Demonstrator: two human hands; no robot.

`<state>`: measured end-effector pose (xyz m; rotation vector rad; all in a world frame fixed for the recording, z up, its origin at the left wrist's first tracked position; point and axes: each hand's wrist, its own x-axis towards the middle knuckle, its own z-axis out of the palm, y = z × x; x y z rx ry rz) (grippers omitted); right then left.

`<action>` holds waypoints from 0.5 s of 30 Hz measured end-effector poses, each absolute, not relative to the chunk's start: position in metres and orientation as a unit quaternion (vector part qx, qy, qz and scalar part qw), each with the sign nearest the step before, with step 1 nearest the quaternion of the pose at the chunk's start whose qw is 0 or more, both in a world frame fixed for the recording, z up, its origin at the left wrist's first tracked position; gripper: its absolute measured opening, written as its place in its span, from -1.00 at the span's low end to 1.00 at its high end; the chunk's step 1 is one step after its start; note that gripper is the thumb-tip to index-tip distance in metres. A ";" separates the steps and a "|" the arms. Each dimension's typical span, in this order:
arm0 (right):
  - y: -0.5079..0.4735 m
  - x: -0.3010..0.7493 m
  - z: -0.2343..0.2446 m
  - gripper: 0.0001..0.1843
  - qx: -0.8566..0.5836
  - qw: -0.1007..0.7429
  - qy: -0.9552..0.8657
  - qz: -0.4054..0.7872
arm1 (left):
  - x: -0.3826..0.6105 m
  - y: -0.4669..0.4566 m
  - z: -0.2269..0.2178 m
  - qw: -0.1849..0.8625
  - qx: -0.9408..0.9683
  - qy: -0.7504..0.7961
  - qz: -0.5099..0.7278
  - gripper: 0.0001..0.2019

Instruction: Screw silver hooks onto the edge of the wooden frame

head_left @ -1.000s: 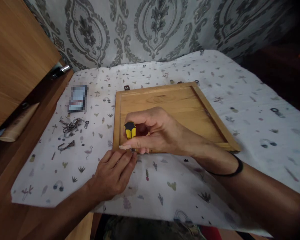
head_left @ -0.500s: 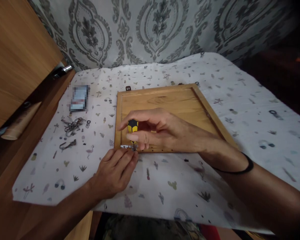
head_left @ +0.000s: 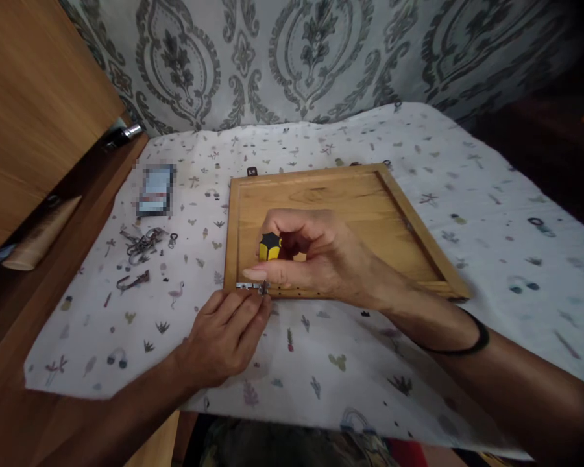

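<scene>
A framed wooden panel (head_left: pixel 321 207) lies flat on the patterned cloth, with a row of small dark holes along its near edge. A small metal bracket (head_left: pixel 247 285) sits at the near left corner of the panel. My left hand (head_left: pixel 231 334) has its fingertips pressed together on the bracket's near end and hides part of it. Just above, my right hand (head_left: pixel 316 256) is closed around the yellow and black handle of a screwdriver (head_left: pixel 270 246), held upright over the bracket. Its tip is hidden behind my thumb.
Left of the panel lie a pile of metal hooks (head_left: pixel 146 245), a single hook (head_left: pixel 133 281) and a phone (head_left: pixel 156 189) with a blurred screen. Wooden furniture (head_left: pixel 43 117) borders the left side. Behind the cloth (head_left: pixel 311 363) hangs a patterned curtain (head_left: pixel 311 58).
My right hand's fingers have curled in around the screwdriver handle; the index finger was stretched out before. The handle appears slightly further right. My left hand stays on the bracket.
</scene>
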<state>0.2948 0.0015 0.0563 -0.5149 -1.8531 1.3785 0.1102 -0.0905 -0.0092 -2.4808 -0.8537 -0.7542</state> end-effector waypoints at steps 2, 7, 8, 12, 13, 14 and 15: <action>0.003 0.299 0.059 -0.58 -0.190 0.349 -0.724 0.564 | 0.110 -0.090 -0.009 0.203 -0.889 -0.306 -0.272 -0.85; 0.007 0.310 0.061 -0.81 -0.149 0.287 -0.715 0.619 | 0.110 -0.090 -0.007 0.202 -0.890 -0.307 -0.271 -0.85; 0.007 0.310 0.061 -0.79 -0.149 0.284 -0.717 0.619 | 0.110 -0.090 -0.007 0.201 -0.891 -0.306 -0.270 -0.85; 0.005 0.304 0.057 -0.63 -0.186 0.327 -0.741 0.556 | 0.110 -0.089 -0.006 0.197 -0.893 -0.304 -0.268 -0.84; 0.004 0.302 0.056 -0.60 -0.196 0.344 -0.747 0.534 | 0.110 -0.089 -0.006 0.198 -0.892 -0.304 -0.269 -0.84; 0.003 0.300 0.055 -0.58 -0.206 0.360 -0.749 0.517 | 0.111 -0.089 -0.006 0.198 -0.891 -0.306 -0.270 -0.85; 0.003 0.298 0.054 -0.56 -0.215 0.370 -0.750 0.504 | 0.111 -0.089 -0.006 0.199 -0.891 -0.306 -0.271 -0.86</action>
